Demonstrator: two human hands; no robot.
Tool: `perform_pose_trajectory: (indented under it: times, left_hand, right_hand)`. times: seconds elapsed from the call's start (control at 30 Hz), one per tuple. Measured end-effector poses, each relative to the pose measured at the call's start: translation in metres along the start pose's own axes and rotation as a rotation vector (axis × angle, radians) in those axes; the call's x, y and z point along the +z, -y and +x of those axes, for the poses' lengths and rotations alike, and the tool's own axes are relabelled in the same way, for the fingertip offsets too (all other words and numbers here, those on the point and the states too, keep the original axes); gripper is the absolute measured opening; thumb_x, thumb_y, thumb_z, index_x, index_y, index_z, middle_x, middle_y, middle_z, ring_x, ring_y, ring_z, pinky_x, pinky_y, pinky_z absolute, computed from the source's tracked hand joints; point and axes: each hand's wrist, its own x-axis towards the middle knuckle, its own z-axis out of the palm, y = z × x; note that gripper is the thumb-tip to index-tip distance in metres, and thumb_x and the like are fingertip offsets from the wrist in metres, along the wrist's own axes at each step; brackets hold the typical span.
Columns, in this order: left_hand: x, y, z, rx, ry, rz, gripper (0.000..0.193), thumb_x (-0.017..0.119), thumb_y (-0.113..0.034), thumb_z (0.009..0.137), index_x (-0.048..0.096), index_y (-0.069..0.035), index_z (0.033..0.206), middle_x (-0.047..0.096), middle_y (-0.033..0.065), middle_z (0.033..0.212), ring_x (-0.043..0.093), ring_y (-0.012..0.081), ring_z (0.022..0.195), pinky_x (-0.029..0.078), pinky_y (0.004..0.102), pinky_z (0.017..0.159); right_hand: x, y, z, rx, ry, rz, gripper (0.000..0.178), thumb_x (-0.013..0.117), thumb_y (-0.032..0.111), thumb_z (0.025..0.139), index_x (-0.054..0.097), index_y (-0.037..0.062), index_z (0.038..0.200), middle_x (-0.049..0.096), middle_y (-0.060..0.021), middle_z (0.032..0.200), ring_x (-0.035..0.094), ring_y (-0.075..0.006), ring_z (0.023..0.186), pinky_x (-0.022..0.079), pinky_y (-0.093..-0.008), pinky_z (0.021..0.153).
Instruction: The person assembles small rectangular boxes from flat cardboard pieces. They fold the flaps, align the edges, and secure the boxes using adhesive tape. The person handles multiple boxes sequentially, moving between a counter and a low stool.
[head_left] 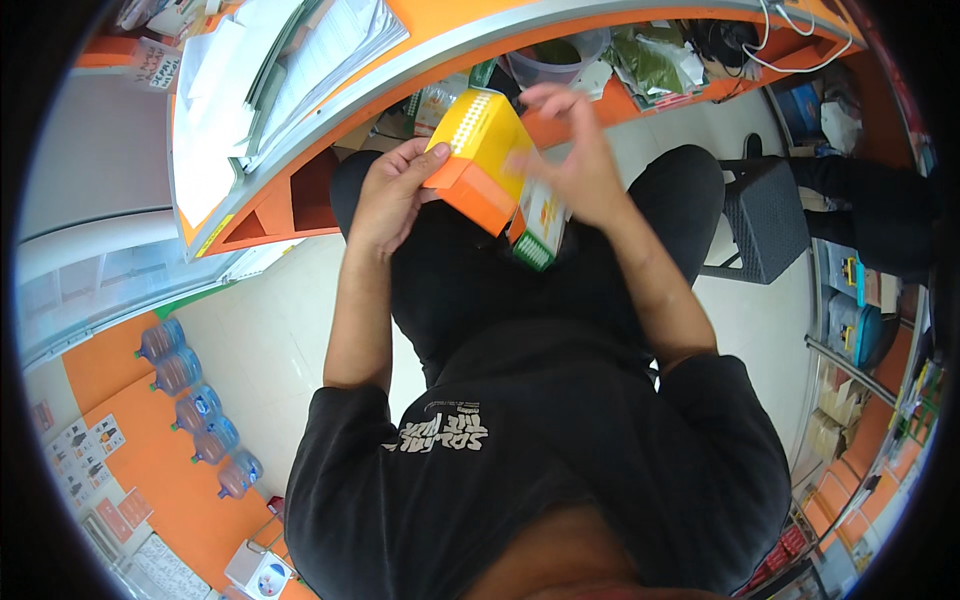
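Note:
My left hand (395,190) is closed on the left edge of a yellow and orange cardboard box (485,140), its thumb lying on top. The box is tilted above my lap. At its lower right corner is a white and green printed carton piece (541,228); whether it is a part of the box or a separate pack, I cannot tell. My right hand (580,160) is raised at the right side of the box, smeared by motion. Its fingers are apart, and nothing shows between them.
An orange counter with a grey edge (330,95) curves ahead, bearing stacked papers (335,60). Its lower shelf holds a clear plastic tub (560,60) and green packets (645,65). A dark woven stool (765,220) stands right, beside another person's dark-clothed legs. Several water bottles (200,410) line the left.

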Motion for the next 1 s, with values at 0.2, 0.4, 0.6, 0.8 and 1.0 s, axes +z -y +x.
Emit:
perform_pose_trajectory:
  times: [0.2,0.4,0.6,0.8,1.0]
  left_hand:
    - [0.033,0.011,0.01,0.13,0.024,-0.224,0.027,0.066,-0.01,0.095,0.059,0.003,0.118,0.069,0.0097,0.111,0.069,0.0146,0.098,0.056,0.0287,0.091]
    - [0.032,0.013,0.021,0.211,-0.08,-0.055,0.025,0.069,-0.006,0.093,0.061,0.004,0.114,0.071,0.0093,0.103,0.068,0.0113,0.093,0.053,0.0238,0.085]
    - [0.048,0.024,0.012,0.505,-0.182,0.444,0.018,0.076,-0.008,0.087,0.071,0.003,0.101,0.073,0.0072,0.094,0.065,0.0072,0.08,0.051,0.0226,0.071]
    - [0.057,0.045,0.016,0.585,-0.152,0.372,0.022,0.075,-0.008,0.088,0.072,0.004,0.106,0.073,0.0086,0.099,0.065,0.0103,0.085,0.051,0.0232,0.077]
    - [0.055,0.048,0.015,0.574,-0.116,0.345,0.021,0.071,-0.009,0.092,0.071,0.005,0.107,0.071,0.0082,0.096,0.064,0.011,0.082,0.052,0.0242,0.074]
  right_hand:
    - [0.021,0.007,-0.02,-0.173,-0.021,-0.233,0.031,0.077,0.009,0.082,0.059,0.0037,0.107,0.062,-0.0145,0.118,0.062,-0.0315,0.109,0.051,-0.0362,0.091]
    - [0.01,-0.016,-0.019,-0.034,-0.163,-0.062,0.014,0.07,0.006,0.088,0.065,0.0011,0.1,0.066,-0.0135,0.121,0.066,-0.026,0.106,0.053,-0.0333,0.086]
    - [0.006,-0.001,-0.016,-0.057,-0.177,-0.125,0.011,0.067,0.008,0.092,0.064,0.0,0.099,0.065,-0.0148,0.122,0.067,-0.0262,0.106,0.052,-0.0335,0.088]
    - [0.016,0.008,-0.019,-0.022,-0.197,-0.067,0.012,0.066,0.008,0.093,0.064,-0.0013,0.1,0.065,-0.0164,0.122,0.068,-0.0246,0.102,0.054,-0.0332,0.083]
    - [0.014,0.01,-0.023,0.026,-0.19,-0.023,0.012,0.065,0.006,0.093,0.064,-0.0039,0.099,0.067,-0.0157,0.117,0.069,-0.0193,0.089,0.055,-0.0295,0.074]
